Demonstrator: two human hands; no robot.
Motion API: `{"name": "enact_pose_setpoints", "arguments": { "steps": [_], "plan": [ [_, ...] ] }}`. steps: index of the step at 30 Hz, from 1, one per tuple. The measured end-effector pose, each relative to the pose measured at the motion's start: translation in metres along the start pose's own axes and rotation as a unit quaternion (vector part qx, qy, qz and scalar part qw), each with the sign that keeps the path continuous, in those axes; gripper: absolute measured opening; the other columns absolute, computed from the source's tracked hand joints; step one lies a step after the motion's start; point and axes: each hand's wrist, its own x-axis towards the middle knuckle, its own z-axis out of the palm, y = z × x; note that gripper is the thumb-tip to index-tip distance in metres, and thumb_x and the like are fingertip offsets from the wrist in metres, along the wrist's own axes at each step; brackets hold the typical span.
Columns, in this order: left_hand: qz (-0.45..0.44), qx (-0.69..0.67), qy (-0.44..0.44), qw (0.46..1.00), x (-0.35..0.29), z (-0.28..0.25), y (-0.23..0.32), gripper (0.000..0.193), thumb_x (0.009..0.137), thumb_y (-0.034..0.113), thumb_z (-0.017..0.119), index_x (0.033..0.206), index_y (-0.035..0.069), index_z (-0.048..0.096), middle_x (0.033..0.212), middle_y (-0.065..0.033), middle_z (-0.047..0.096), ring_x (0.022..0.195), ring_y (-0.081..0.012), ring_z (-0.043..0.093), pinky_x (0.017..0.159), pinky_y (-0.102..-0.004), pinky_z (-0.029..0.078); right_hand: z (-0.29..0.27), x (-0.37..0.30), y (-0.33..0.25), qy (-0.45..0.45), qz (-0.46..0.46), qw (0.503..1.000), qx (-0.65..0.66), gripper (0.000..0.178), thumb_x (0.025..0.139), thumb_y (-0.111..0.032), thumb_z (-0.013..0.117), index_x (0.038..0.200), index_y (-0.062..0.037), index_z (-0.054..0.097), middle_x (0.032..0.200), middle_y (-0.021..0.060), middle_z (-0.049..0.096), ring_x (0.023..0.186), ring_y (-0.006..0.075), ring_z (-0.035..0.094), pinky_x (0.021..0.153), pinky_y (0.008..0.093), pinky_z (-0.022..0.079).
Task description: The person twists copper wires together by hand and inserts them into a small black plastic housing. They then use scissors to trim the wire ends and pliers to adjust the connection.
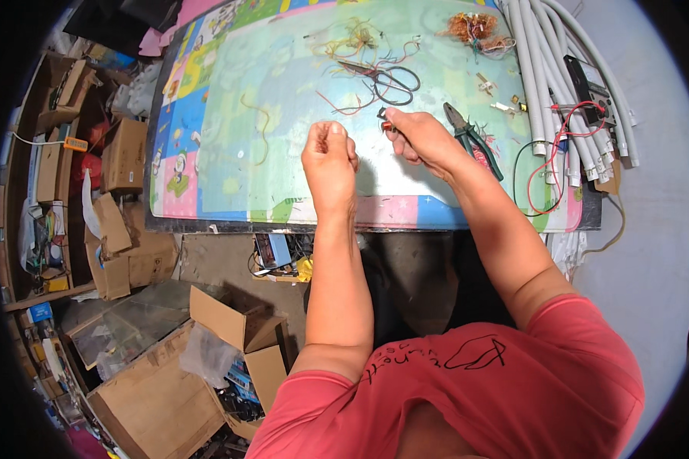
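Observation:
Over the near middle of the table my left hand point(331, 161) is closed, fingers curled in and thumb pressed on top. A bit of reddish brown shows between its fingers, too small to name. To its right, my right hand point(427, 141) pinches a small black and red part point(386, 122) between thumb and fingers; its exact kind does not show. Beyond the hands lie black-handled scissors point(394, 86) beside a tangle of thin coloured wires point(360, 42). Pliers with dark green handles point(478, 147) rest just right of my right hand.
A bundle of copper-coloured wire point(471, 29) lies at the far right, near small metal pieces point(485, 84). Along the right edge are white tubes point(540, 76) and a black meter point(589, 88) with red and black leads. Cardboard boxes point(157, 375) stand at the lower left.

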Motion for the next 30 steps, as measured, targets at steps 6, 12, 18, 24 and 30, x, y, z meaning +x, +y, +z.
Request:
{"name": "enact_pose_setpoints", "arguments": {
  "steps": [6,12,18,24,30],
  "plan": [
    [0.041,0.215,-0.068,0.973,0.002,0.003,-0.011,0.012,0.089,0.013,0.059,0.085,0.003,0.054,0.069,0.0003,0.050,0.057,-0.0071,0.042,0.054,-0.0219,0.036,-0.001,-0.012,-0.018,-0.049,0.068,0.985,0.149,0.037,0.095,-0.035,0.046,0.088,0.0005,0.053,0.059,0.0030,0.048,0.042,0.0076,0.033,0.038,0.0233,0.025],
    [-0.051,0.236,-0.162,0.957,-0.002,-0.004,0.005,0.004,0.084,0.004,0.059,0.083,0.000,0.058,0.070,-0.0005,0.054,0.061,-0.0075,0.044,0.056,-0.0226,0.036,-0.012,-0.017,-0.024,-0.168,0.052,0.980,0.092,0.039,0.094,-0.036,0.050,0.078,-0.0012,0.056,0.053,0.0017,0.048,0.042,0.0069,0.036,0.038,0.0231,0.026],
    [0.011,0.304,-0.137,0.943,-0.002,-0.002,-0.006,0.007,0.085,0.004,0.058,0.081,-0.001,0.059,0.065,0.0028,0.050,0.059,-0.0048,0.041,0.053,-0.0215,0.034,-0.013,-0.003,-0.012,-0.039,-0.065,0.927,-0.368,0.050,0.090,-0.047,0.047,0.083,-0.0014,0.068,0.056,0.0054,0.059,0.056,0.0155,0.056,0.061,0.0311,0.045],
    [0.003,0.275,-0.096,0.956,0.004,-0.008,-0.012,0.009,0.086,0.006,0.057,0.080,0.000,0.060,0.066,0.0044,0.050,0.057,-0.0039,0.037,0.051,-0.0211,0.031,-0.025,-0.017,-0.028,-0.103,-0.052,0.993,-0.027,0.044,0.092,-0.041,0.050,0.079,-0.0010,0.061,0.052,0.0020,0.051,0.042,0.0071,0.038,0.041,0.0236,0.029],
    [-0.036,0.194,-0.159,0.967,-0.002,-0.007,-0.001,0.009,0.085,0.008,0.060,0.080,0.000,0.061,0.065,0.0042,0.050,0.056,-0.0045,0.038,0.050,-0.0214,0.030,-0.028,-0.004,-0.013,-0.045,-0.110,0.914,-0.388,0.044,0.091,-0.038,0.050,0.078,0.0020,0.063,0.055,0.0054,0.055,0.049,0.0133,0.050,0.054,0.0303,0.043]
  ]
}}
